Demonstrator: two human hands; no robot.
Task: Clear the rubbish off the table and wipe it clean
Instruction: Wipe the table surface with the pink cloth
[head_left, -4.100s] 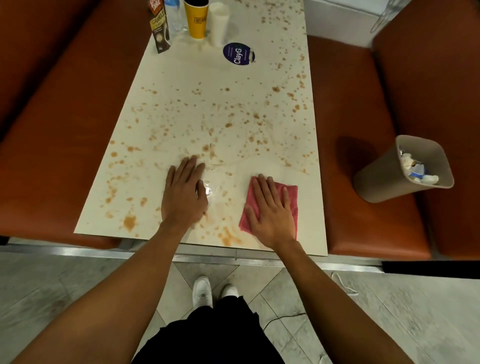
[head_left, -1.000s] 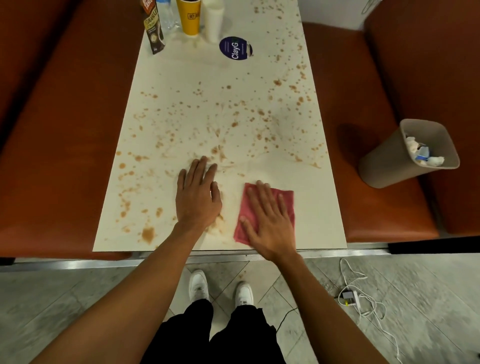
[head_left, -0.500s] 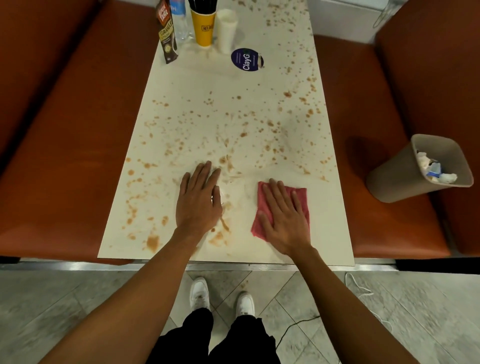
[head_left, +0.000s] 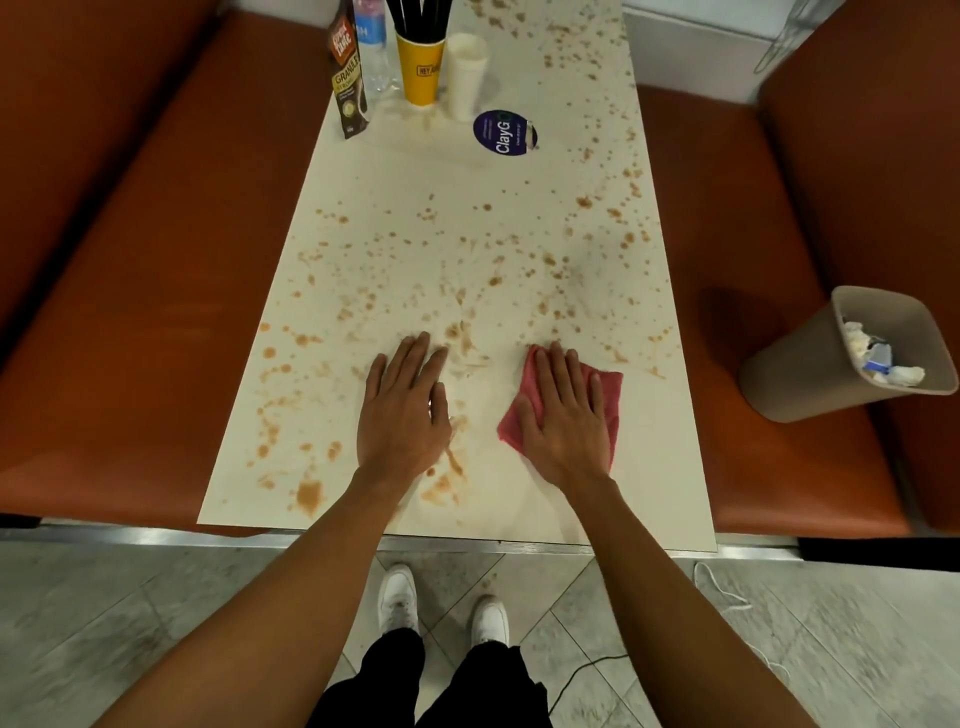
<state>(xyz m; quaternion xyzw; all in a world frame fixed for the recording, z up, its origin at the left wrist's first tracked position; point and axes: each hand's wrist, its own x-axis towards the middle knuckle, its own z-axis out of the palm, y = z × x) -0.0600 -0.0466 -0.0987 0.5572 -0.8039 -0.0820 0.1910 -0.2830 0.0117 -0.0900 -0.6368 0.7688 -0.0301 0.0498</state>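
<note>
The right hand is lying flat on a pink-red cloth near the table's front edge, right of centre. Its fingers are lying straight and close together, pressing down without curling round the fabric. The cloth is sitting under the palm and fingers, showing past the little-finger side, beside the thumb and just beyond the fingertips.

The left hand is resting palm-down on the bare tabletop just beside it, fingers extended and slightly spread, holding nothing.

Brown splatter stains are covering most of the surface, and are thickest to the left of and beyond the hands.

At the far end a yellow cup, a white cup, a water bottle and a coffee granule sachet are standing together, near a round blue ClayG sticker.

A beige bin holding crumpled rubbish is leaning on the right-hand orange bench.
</note>
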